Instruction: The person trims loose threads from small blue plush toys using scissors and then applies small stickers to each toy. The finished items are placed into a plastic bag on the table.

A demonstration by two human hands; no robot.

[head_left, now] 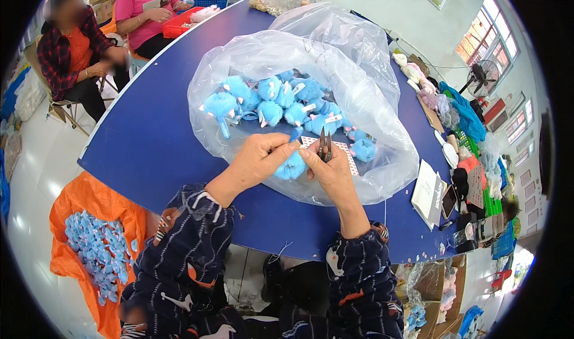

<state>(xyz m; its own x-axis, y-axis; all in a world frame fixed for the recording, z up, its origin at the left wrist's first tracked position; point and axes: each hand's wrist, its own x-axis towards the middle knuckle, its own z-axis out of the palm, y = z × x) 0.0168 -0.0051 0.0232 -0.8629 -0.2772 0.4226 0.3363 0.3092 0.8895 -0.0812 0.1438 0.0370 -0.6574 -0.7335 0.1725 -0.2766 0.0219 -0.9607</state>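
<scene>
My left hand is closed, pinching a small fluffy blue plush toy by its blue strap. Against the toy's near top, my right hand presses thumb and finger together at something small and white. Dark thread snips stick up from that same right hand, blades pointing away from me. Just past both hands, several blue plush toys with white tags lie in a large clear plastic bag. A white sheet with rows of red marks is partly hidden behind my right hand.
The bag rests on a blue table with a curved edge. A notebook and a phone lie at the right. An orange sack of small blue pieces stands on the floor at left. Two people sit beyond the table, near a red basket.
</scene>
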